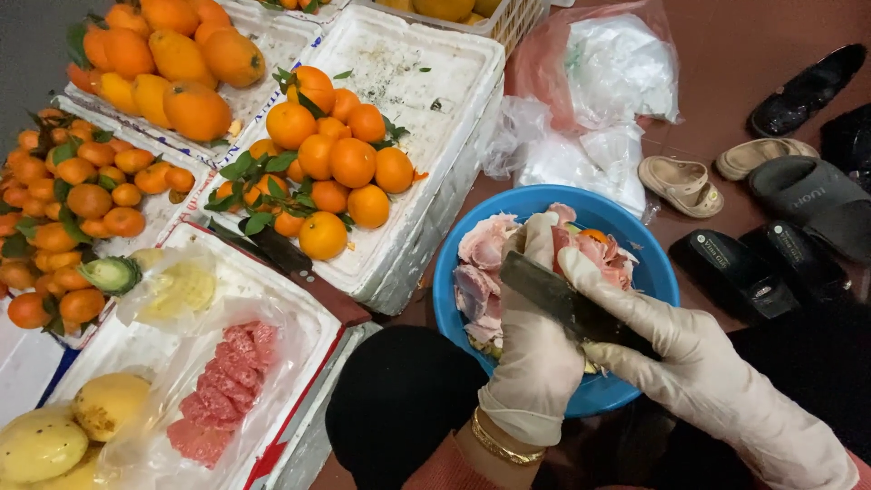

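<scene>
Gloved left hand [535, 354] grips fruit [564, 243] over the blue bowl [649, 272]; right hand [689, 363] holds the knife [553, 295], whose blade could slip into the 2 nearest fingers.

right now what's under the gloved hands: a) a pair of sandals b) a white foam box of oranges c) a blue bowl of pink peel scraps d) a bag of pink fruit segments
c: both gloved hands, left hand and right hand gripping the knife, work over the blue bowl of pinkish peel scraps.

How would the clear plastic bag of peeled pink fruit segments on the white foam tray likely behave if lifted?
The clear plastic bag of peeled pink fruit segments would probably sag: its film looks thin and crinkled. The segments look moist and loose, so they may shift. It likely would not roll off the white foam tray, lying flat.
</scene>
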